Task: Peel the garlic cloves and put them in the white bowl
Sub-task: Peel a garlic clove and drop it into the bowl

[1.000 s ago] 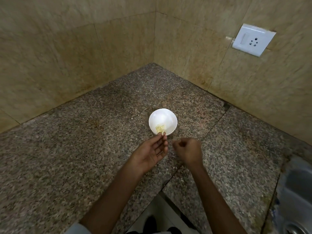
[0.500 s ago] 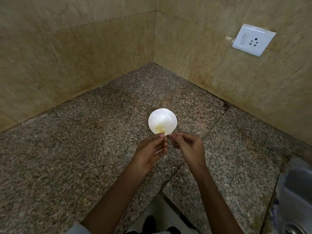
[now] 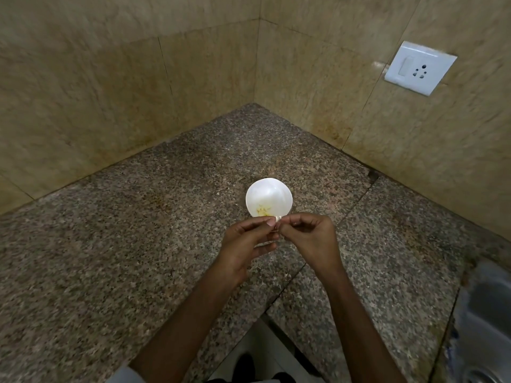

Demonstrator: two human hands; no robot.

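Observation:
A small white bowl (image 3: 269, 197) stands on the speckled granite counter (image 3: 138, 244), with pale yellowish peeled garlic (image 3: 263, 210) in its near side. Just in front of the bowl my left hand (image 3: 246, 244) and my right hand (image 3: 311, 239) meet fingertip to fingertip. Both pinch one small pale garlic clove (image 3: 278, 218), mostly hidden by the fingers. Something white shows under the fingers of my left hand; what it is cannot be told.
Beige tiled walls (image 3: 138, 92) close the counter's corner behind the bowl. A white socket plate (image 3: 420, 68) hangs on the right wall. A steel sink (image 3: 484, 327) lies at the right edge. The counter's front edge cuts in below my arms, with floor beneath.
My right hand has come up from the counter and moved left to meet my left hand. Both now pinch the clove just in front of the bowl.

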